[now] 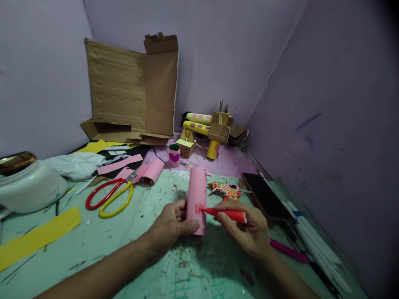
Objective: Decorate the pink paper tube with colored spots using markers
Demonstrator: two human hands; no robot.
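My left hand (174,224) grips the lower end of a pink paper-covered tube (197,187), its thumb across the front. The tube points away from me over the table. Red scribbled strokes mark its lower part. In my right hand (249,228) is a red marker (230,214), its tip touching the tube at the scribble. Just beyond that hand lies a floral-patterned piece (227,190). Scissors (118,195) with one red and one yellow handle rest to the left, near a second pink roll (153,171).
An opened cardboard box (131,91) stands at the back wall. Yellow spotted tube figures (199,126) and a pink cup with a purple heart (174,156) sit at the back. A phone (266,195) lies right, a yellow strip (40,236) and white pot (34,187) left.
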